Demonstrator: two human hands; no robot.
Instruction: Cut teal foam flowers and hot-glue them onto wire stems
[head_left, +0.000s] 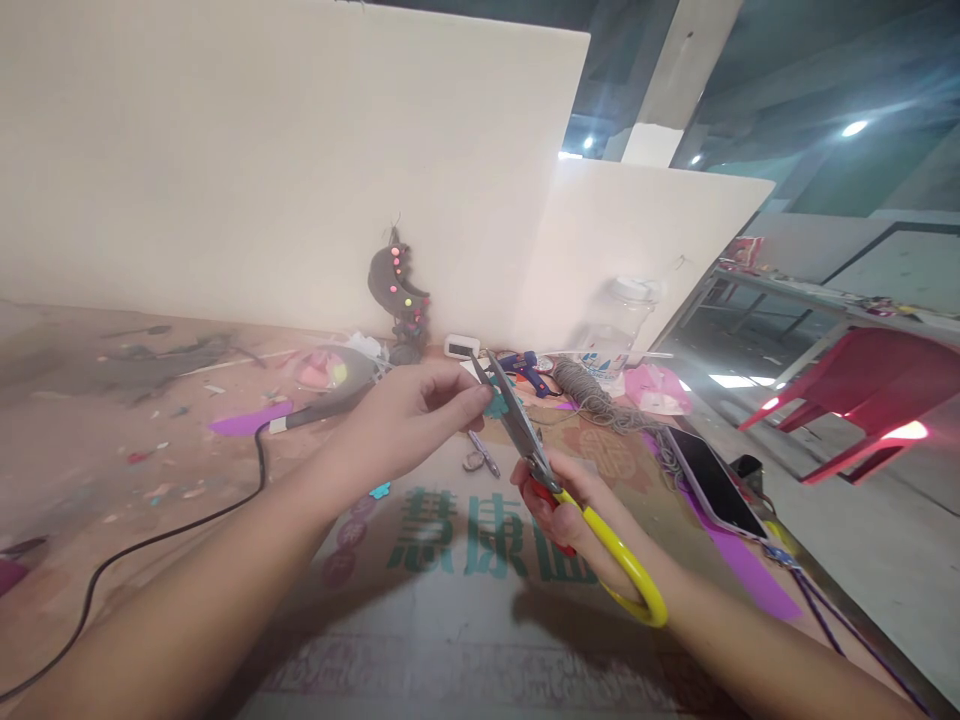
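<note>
My right hand (574, 510) grips the yellow and red handles of a pair of scissors (525, 430), blades pointing up and left. My left hand (409, 420) pinches a small teal piece (496, 402) at its fingertips, right against the blades. Both hands hover above a cardboard sheet (465, 600) with green printed characters that covers the table.
A black cable (187, 520) runs across the left of the table. Behind the hands lie a blue glue gun (525, 370), a coil of twine (592, 395), a clear plastic jar (619, 325), a dark crescent ornament with coloured dots (396, 285), a phone (712, 480) on purple paper, and scraps. A red chair (862, 390) stands at right.
</note>
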